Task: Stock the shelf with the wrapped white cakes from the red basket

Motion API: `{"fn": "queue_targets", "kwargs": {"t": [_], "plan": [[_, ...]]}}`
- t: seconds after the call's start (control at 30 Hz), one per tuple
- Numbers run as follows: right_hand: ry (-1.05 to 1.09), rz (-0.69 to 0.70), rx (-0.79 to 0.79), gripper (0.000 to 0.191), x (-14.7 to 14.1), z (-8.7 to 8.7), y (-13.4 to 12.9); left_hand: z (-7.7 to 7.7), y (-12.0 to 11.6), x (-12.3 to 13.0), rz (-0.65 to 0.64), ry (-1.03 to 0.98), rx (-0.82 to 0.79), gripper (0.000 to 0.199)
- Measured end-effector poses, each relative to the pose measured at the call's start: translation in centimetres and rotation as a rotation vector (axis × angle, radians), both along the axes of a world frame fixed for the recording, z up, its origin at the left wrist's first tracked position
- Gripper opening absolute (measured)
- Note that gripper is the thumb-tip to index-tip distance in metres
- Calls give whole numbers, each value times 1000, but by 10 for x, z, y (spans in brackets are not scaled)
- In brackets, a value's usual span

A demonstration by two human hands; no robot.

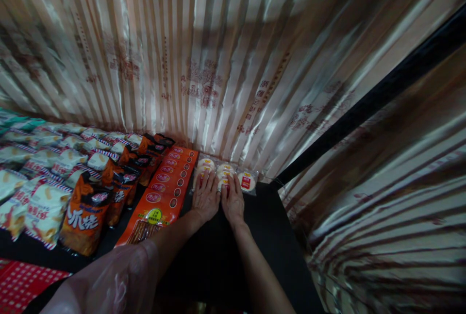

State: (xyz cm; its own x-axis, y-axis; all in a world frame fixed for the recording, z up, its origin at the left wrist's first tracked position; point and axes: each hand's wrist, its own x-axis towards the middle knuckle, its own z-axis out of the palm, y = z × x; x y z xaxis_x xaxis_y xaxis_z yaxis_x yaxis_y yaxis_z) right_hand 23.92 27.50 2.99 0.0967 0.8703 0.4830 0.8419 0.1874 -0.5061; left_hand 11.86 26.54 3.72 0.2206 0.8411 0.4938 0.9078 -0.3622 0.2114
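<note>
At the back of the black table, my left hand (206,197) lies flat with its fingers stretched over clear-wrapped round white crackers (207,163). Beside it, my right hand (233,200) rests on the middle packs of crackers (226,168), fingers extended. Another wrapped cracker pack (248,182) with a red label shows to the right of my right hand. Neither hand grips anything; both press from above. My fingers hide part of the packs. Just left of my left hand lies a row of long orange snack packets (165,183).
Orange-and-black snack bags (85,217) and rows of white snack bags (45,207) cover the left of the black table (269,236). A red checked packet (29,287) lies at the lower left. Pleated printed curtain (204,61) hangs behind, and a black pole (364,110) slants at the right.
</note>
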Motion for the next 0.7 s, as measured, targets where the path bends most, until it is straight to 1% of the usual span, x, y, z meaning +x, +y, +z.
{"fn": "queue_targets", "kwargs": {"t": [0.33, 0.7], "plan": [[-9, -3, -34, 50, -4, 1, 1, -4, 2, -3, -2, -25, -18, 48], [-25, -5, -36, 48, -11, -1, 4, 4, 1, -11, 19, 1, -70, 47]]}}
